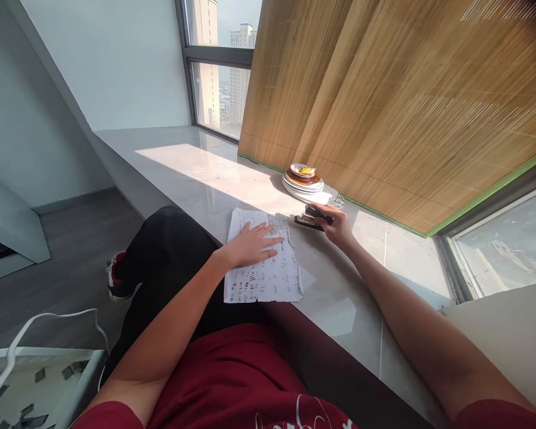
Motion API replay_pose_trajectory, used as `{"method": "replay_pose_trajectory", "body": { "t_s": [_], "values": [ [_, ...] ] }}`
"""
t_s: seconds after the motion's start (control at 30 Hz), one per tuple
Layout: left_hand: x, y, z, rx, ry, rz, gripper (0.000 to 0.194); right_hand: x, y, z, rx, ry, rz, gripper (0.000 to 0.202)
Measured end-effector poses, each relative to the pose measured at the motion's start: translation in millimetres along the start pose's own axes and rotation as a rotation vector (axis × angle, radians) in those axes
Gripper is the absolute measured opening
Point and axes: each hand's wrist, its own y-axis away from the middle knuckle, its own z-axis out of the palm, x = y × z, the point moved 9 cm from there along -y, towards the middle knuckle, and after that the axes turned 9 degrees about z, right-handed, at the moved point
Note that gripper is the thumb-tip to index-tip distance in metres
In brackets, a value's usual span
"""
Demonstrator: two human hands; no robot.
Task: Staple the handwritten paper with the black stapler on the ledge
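A sheet of paper [272,286] covered in handwriting lies on the pale stone sill, its near edge reaching out over my lap. My left hand [254,244] rests flat on it with the fingers spread. To the right of the sheet, my right hand [337,223] is wrapped around a black stapler [310,220], which sits low at the sill surface beside the paper. The stapler's front end points left toward the sheet, a small gap apart from it. My palm and fingers hide its rear part.
Behind the stapler stands a stack of plates [301,187], with a clear glass dish [337,201] beside it. A bamboo blind [361,107] hangs along the window side. At lower left is a white-framed box [40,381] with a white cable [49,316].
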Motion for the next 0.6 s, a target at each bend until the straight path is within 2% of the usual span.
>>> {"method": "replay_pose_trajectory", "body": {
  "t_s": [0.07,0.13,0.2,0.27,0.37,0.47,0.6],
  "values": [
    [0,-1,-4.5,0.055,0.002,-0.004,0.052,-7,2,-9,0.170,-0.002,0.064,0.041],
    [-1,2,-19.4,0.190,0.007,-0.009,0.045,-31,8,-2,0.250,0.000,0.064,0.042],
    [-6,9,-41.7,0.374,0.014,-0.022,0.041,-59,15,20,0.213,-0.018,0.030,0.043],
    [-17,21,-63.3,0.549,0.020,-0.058,0.041,-83,22,47,0.116,-0.052,0.011,0.043],
    [-44,41,-82.7,0.730,0.008,-0.149,0.039,-102,27,81,-0.068,-0.065,-0.012,0.040],
    [-70,51,-81.1,0.765,0.005,-0.227,0.035,-92,22,88,-0.175,-0.020,0.043,0.044],
    [-84,50,-69.0,0.718,0.024,-0.240,0.031,-49,6,68,-0.370,0.076,0.159,0.040]
  ]
}}
